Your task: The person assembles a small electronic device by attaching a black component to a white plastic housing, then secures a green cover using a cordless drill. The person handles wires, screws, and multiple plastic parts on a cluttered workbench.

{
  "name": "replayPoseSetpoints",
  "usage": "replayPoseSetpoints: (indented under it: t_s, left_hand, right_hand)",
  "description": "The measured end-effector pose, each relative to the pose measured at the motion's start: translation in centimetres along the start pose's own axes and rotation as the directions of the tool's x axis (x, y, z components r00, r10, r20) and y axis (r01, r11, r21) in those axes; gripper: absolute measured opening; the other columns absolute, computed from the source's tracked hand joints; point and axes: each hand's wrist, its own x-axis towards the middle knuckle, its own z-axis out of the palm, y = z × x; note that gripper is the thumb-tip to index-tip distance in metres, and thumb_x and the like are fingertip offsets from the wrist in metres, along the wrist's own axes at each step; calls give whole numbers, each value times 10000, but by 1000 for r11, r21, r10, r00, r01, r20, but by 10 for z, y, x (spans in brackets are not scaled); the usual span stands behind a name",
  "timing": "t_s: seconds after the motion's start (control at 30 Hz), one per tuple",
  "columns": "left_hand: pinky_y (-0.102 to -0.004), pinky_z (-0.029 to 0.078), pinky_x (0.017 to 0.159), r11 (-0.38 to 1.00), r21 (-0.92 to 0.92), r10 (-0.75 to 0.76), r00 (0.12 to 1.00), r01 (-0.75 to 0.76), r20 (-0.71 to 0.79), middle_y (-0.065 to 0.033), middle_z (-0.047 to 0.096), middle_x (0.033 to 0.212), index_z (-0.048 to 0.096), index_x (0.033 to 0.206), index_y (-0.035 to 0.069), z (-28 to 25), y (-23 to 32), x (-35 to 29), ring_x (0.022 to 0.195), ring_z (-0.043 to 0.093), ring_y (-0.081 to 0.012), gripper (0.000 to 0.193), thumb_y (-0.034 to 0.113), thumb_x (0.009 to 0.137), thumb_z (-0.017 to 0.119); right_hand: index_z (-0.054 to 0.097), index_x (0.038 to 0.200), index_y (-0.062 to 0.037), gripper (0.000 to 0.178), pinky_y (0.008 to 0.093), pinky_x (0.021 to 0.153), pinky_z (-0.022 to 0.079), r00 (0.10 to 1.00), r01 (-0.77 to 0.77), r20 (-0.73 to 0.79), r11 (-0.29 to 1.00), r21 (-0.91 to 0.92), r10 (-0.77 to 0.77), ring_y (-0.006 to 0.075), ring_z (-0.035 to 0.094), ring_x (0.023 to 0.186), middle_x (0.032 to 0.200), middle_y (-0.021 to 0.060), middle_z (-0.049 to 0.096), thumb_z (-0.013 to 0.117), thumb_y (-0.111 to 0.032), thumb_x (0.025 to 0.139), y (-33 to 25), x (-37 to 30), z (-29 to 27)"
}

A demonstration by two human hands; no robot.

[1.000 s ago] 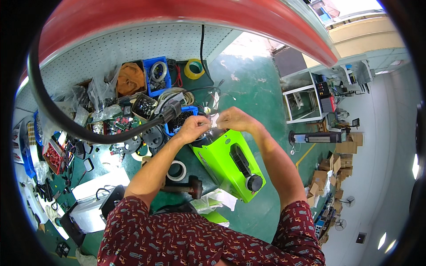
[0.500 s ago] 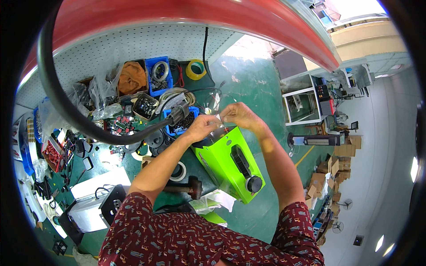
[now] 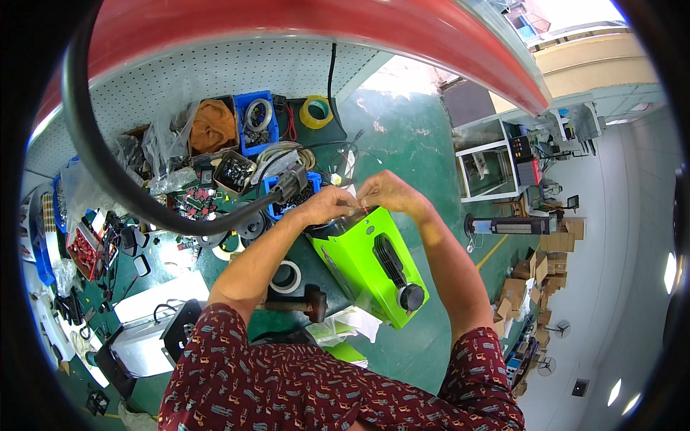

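Both hands meet over the far end of a bright green metal casing, which has a black slotted vent and a round black cap. My left hand is closed in a pinch just above the casing's open dark end. Against its fingertips, my right hand pinches too. What lies between the fingers is too small and covered to make out; a bit of red shows just below them. A blue bin of small dark parts stands beyond my left hand.
A thick black cable with a connector hangs in front at left. On the bench lie a hammer, a white tape roll, yellow tape, wire coils and a blue bin. White-framed equipment stands at right.
Both hands have come down slightly toward the casing's far end, and my left hand has moved a little right. The small white bit seen between the fingertips is now mostly covered.
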Motion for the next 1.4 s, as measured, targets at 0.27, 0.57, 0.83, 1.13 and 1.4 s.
replayPoseSetpoints:
  t_s: [0.27, 0.57, 0.83, 1.13, 1.4]
  left_hand:
    - [-276, 516, 840, 992, -79, 80, 965, -103, -251, -38, 732, 975, 721, 1106, -19, 6, 13, 1, 903, 643, -93, 196, 71, 1009, 577]
    - [-245, 484, 632, 994, -89, -77, 989, 65, -128, -15, 701, 801, 717, 939, 4, -2, 28, 11, 693, 602, -72, 197, 169, 1003, 629]
    - [-261, 497, 587, 996, 18, -91, 995, 92, -40, -34, 708, 807, 706, 910, 17, -5, 36, 26, 682, 619, -86, 157, 164, 963, 700]
    - [-260, 526, 724, 992, 109, 55, 990, -70, 133, -41, 733, 894, 707, 1009, -13, -12, 37, 32, 796, 649, -103, 96, 36, 930, 684]
    - [-288, 543, 763, 999, 3, 49, 997, -49, -63, -50, 733, 906, 687, 1016, -11, -1, 30, 32, 822, 667, -120, 95, 10, 923, 678]
  right_hand:
    - [785, 872, -26, 134, 308, 606, 505, 990, -101, -122, 957, -271, 70, 115, 613, 644, 703, 92, 707, 795, -128, 785, -28, -1, 6]
    - [765, 862, -18, 200, 308, 607, 504, 992, -125, -70, 916, -381, 107, 155, 631, 659, 722, 102, 689, 833, -194, 797, -27, 1, 2]
    - [722, 929, 4, 188, 306, 729, 539, 800, 128, -578, 987, -99, -162, 168, 679, 785, 888, 101, 718, 775, -168, 873, 25, -59, 12]
    - [661, 1042, 23, 185, 290, 769, 531, 803, 24, -595, 994, 103, 42, 112, 635, 827, 913, 66, 707, 735, -113, 940, -16, -164, 93]
    - [616, 1156, 52, 320, 300, 814, 561, 843, 27, -521, 958, 285, 131, 124, 677, 907, 1014, 107, 732, 774, -75, 910, -1, -171, 119]
